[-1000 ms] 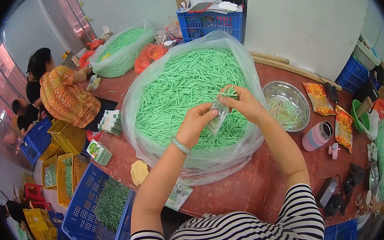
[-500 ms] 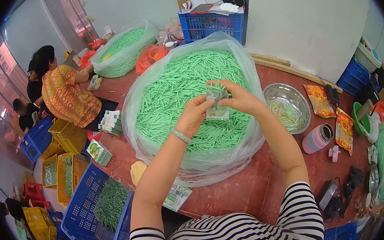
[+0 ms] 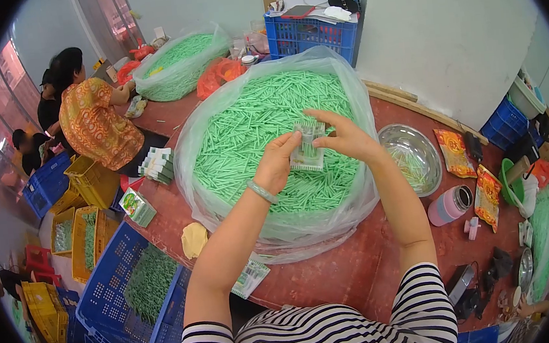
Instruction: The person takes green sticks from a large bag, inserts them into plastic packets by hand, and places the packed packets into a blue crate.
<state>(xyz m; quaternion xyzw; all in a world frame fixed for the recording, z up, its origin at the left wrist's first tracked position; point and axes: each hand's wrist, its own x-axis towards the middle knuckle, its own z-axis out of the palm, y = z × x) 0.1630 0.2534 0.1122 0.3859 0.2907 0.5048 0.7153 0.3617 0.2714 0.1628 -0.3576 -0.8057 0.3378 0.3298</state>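
A small clear printed packet with green sticks in it is pinched between the thumb and fingers of my left hand. My right hand is just right of the packet, its thumb and forefinger spread apart near the packet's upper end. Whether a fingertip touches the packet, I cannot tell. Below both hands lies a large heap of short green sticks in a big clear plastic bag, which stands open on the red table.
To the right are a metal bowl with loose sticks, a pink bottle and orange packets. A blue crate stands lower left, beside a yellow cloth. A co-worker sits at the far left near another bag.
My right fingers have spread and drawn back from the packet's top, while my left hand keeps hold of it. The whole view has shifted slightly.
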